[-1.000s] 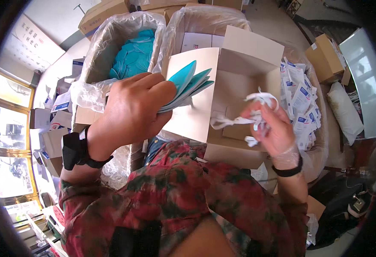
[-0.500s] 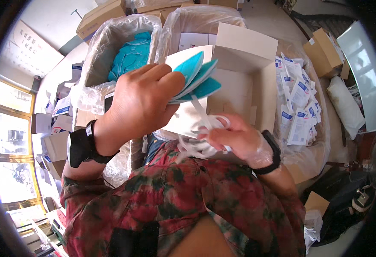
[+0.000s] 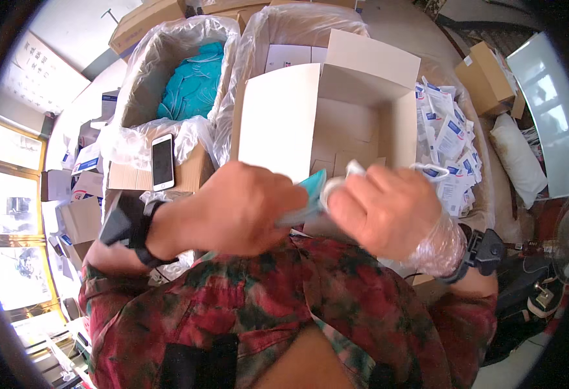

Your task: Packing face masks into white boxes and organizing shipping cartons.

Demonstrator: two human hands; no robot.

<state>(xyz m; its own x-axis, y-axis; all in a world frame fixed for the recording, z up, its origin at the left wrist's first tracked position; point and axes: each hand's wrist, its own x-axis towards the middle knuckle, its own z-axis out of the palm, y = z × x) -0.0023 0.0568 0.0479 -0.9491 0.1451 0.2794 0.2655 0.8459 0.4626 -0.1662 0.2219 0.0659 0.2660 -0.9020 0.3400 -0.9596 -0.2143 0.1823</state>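
Observation:
My left hand (image 3: 236,207) is closed around a small stack of teal folded face masks (image 3: 315,183), most of it hidden by the fingers. My right hand (image 3: 391,211), slightly blurred, is closed beside it on white elastic ear loops (image 3: 332,189). One white loop (image 3: 431,172) sticks out past the knuckles on the right. Both hands are low in front of my chest, just nearer than an open white-lined carton (image 3: 278,123).
At the far left, a plastic-lined box (image 3: 138,87) holds a heap of teal masks (image 3: 193,84). A phone (image 3: 162,162) lies on cardboard nearer me. White and blue packets (image 3: 453,139) fill a lined box on the right. A white pillow-like bag (image 3: 518,159) lies beyond.
My left hand has come down and nearer with the masks. My right hand has turned over and moved right, drawing the white loops along. The phone now shows fully.

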